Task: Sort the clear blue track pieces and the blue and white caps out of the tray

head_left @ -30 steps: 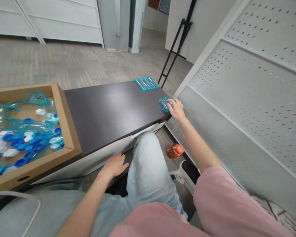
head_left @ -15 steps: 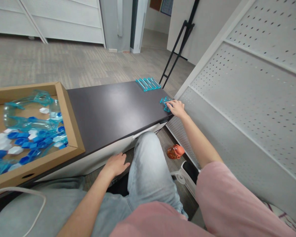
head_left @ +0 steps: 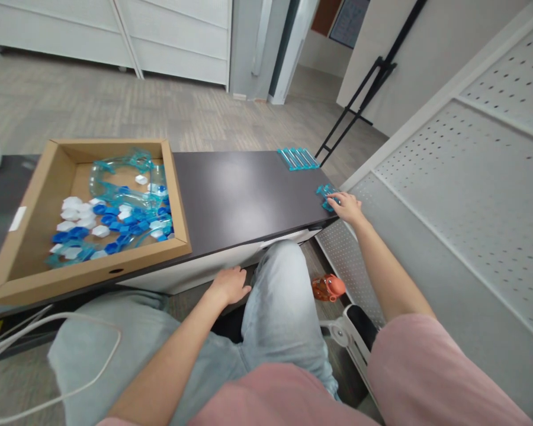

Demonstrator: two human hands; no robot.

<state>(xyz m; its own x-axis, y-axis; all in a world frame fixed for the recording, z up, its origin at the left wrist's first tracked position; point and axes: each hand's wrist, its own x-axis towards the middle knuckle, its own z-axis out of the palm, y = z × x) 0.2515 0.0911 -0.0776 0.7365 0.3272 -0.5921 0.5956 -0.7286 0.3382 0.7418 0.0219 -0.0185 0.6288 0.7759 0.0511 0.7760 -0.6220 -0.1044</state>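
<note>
At the right end of the dark tabletop (head_left: 231, 195), my right hand (head_left: 349, 208) has its thumb and fingers closed on a clear teal plastic piece (head_left: 324, 192). The hand partly covers the piece, so its full shape is hidden. Several slim clear rods with teal ends (head_left: 298, 158) lie side by side near the far right corner, beyond that hand. My left hand (head_left: 231, 285) hangs beside my knee below the table's front edge, empty, with its fingers loosely apart.
A cardboard box (head_left: 180, 207) on the left holds white and blue hexagonal pieces and curved clear teal parts. A perforated panel (head_left: 462, 195) stands close on the right. An orange-capped bottle (head_left: 328, 288) is on the floor. A white cable (head_left: 111, 355) crosses my lap.
The view has swung left, bringing the whole cardboard box into sight. My right hand stays at the teal piece, and my left hand stays by my knee.
</note>
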